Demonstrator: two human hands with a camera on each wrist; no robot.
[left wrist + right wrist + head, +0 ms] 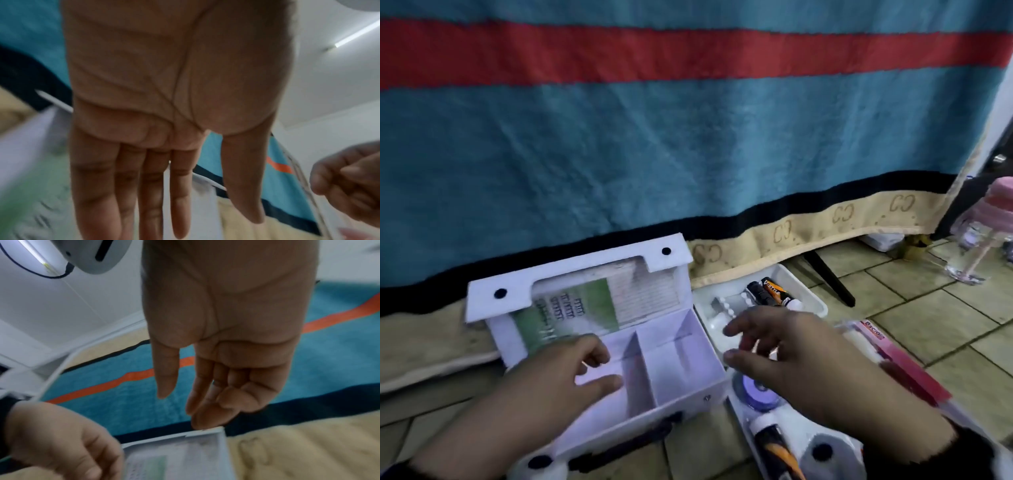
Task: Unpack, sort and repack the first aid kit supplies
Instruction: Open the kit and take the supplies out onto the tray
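Both hands are empty right now. The left hand [558, 373] hovers over the left compartment of the open white box [681, 373], fingers loosely bent in the head view and pretty much straight in the left wrist view [164, 113], gripping nothing. The right hand [801, 356] hangs palm down with its fingers spread and relaxed, just right of the box and above the white trays.

The box sits on the tiled floor [945, 308] with its lid [571, 274] tipped back against a teal blanket [688, 137]; both compartments look bare, and there's a green and white printed sheet [571, 308] inside the lid.

The far tray [804, 291] holds a black and orange tube [770, 291] plus some small white bits, too blurry to name. The near tray [739, 421] has a roll of tape [753, 390], another tube [774, 442] and a white roll [825, 448]. A pink packet [904, 363] lies just right of the hand.
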